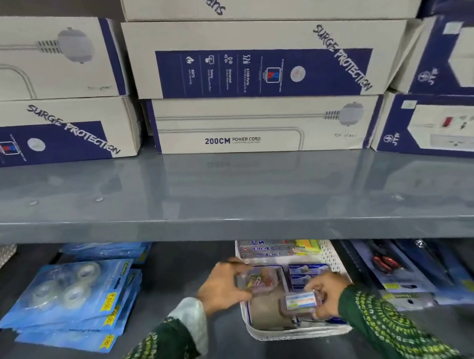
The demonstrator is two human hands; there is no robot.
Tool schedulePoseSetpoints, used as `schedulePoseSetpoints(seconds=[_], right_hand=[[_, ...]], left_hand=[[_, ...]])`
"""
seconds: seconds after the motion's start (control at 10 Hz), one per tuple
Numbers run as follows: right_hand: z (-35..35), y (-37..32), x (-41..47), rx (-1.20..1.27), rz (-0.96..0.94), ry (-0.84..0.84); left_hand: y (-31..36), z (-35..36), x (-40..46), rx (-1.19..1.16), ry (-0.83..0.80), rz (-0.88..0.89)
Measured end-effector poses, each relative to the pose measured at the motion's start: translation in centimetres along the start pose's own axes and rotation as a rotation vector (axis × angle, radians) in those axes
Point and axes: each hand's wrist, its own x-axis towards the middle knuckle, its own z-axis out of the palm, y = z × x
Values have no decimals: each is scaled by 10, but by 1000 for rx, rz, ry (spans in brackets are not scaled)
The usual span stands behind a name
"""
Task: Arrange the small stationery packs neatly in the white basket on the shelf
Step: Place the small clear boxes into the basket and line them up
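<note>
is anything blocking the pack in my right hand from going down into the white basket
Nothing visible blocks it. Your right hand holds the small clear pack directly over the white basket, and the basket floor below it looks bare. The left hand grips another clear pack farther back, off to the side.

1. White basket: far end hidden behind the front lip of the grey shelf above.
2. Clear pack in left hand: contents blurred, unidentifiable.
3. Labelled pack in right hand: print illegible; its right end is covered by the fingers.
4. Blue packs in the basket: partly covered by the right hand, lettering unreadable.
5. Tape packs: lower ones in the pile mostly covered.
6. Boxes on the upper shelf: cut off at top, left and right edges.
</note>
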Motion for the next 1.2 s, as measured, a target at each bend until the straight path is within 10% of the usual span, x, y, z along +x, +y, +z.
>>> schedulePoseSetpoints(seconds=[0.4, 1.0, 1.1, 1.2], right_hand=[[17, -22, -5, -85, -64, 14], [21, -20, -3, -208, -182, -16], [33, -12, 3, 212, -33, 51], [20, -14, -4, -336, -213, 30]], left_hand=[[14, 11, 29, 94, -261, -77], [23, 26, 26, 825, -99, -74], [16, 17, 24, 694, -229, -116], [16, 5, 24, 509, -370, -181]])
